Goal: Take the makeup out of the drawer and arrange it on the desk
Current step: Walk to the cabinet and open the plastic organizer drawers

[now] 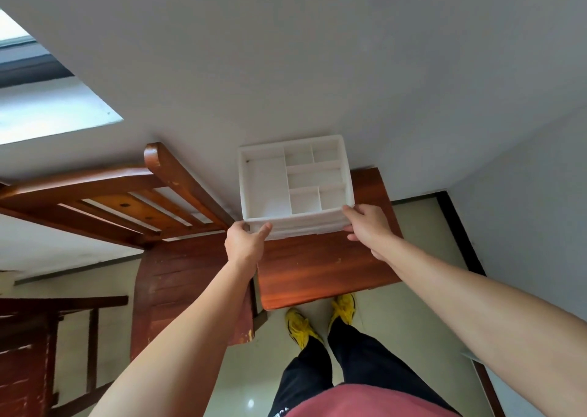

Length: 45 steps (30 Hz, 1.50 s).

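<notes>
I observe a pale wall (317, 67) filling the upper view, with a window (47, 108) at the far left. Below it lies a glossy tiled floor (413, 289). A slatted wooden chair (133, 206) stands to the left, just beside a small red-brown worktop (317, 267) set against the wall.

A white organizer (270, 187) stands on the worktop's far part, its back at the wall and its top divided into open compartments. Its drawer fronts (301, 229) show as stacked bands on the near face. What the drawers contain is hidden from me.

The left hand (246, 245) grips the organizer's near left corner, thumb laid across the front and fingers wrapped round the side. The right hand (370, 226) holds the near right corner, fingers on the top rim and thumb lower on the front. Yellow shoes (343, 308) stand at the worktop's near edge.
</notes>
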{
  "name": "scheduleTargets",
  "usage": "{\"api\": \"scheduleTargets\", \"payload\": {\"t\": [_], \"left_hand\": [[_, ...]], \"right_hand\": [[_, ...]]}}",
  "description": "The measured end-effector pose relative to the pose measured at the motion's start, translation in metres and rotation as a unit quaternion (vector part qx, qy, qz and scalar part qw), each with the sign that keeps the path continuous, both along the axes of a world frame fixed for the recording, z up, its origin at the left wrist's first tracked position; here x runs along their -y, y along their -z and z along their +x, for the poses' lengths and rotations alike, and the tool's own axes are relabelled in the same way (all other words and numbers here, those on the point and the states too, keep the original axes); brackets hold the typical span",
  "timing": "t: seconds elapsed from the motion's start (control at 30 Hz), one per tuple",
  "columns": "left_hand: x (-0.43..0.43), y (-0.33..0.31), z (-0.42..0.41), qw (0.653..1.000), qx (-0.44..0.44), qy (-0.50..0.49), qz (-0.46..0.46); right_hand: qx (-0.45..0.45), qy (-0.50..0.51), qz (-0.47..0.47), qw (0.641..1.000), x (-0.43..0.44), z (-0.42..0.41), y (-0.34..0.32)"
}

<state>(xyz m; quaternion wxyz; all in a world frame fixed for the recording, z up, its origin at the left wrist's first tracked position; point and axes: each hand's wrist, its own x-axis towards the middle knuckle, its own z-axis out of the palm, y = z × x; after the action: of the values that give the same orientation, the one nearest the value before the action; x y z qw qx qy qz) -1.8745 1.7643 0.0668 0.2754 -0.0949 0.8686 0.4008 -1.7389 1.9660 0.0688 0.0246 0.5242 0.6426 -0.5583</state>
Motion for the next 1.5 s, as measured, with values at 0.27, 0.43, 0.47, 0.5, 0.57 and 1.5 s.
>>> {"api": "scheduleTargets", "payload": {"t": [0.27, 0.43, 0.47, 0.5, 0.57, 1.5], "left_hand": [[0.028, 0.014, 0.024, 0.999, 0.021, 0.003, -0.045], [0.041, 0.021, 0.033, 0.998, 0.028, 0.037, -0.049], [0.041, 0.021, 0.032, 0.998, 0.027, 0.040, -0.047], [0.041, 0.023, 0.031, 0.998, 0.025, 0.042, -0.045], [0.040, 0.022, 0.029, 0.998, 0.026, 0.051, -0.042], [0.064, 0.009, 0.036, 0.998, 0.047, 0.030, 0.031]], "right_hand": [[0.080, -0.028, 0.057, 0.995, 0.015, 0.035, 0.001], [0.110, -0.053, 0.071, 0.990, 0.017, 0.047, 0.008], [0.114, -0.057, 0.077, 0.989, 0.018, 0.047, 0.009], [0.119, -0.063, 0.084, 0.987, 0.017, 0.047, 0.011], [0.130, -0.085, 0.097, 0.983, 0.016, 0.044, 0.013], [0.111, -0.534, 0.350, 0.762, 0.078, -0.051, 0.029]]}}
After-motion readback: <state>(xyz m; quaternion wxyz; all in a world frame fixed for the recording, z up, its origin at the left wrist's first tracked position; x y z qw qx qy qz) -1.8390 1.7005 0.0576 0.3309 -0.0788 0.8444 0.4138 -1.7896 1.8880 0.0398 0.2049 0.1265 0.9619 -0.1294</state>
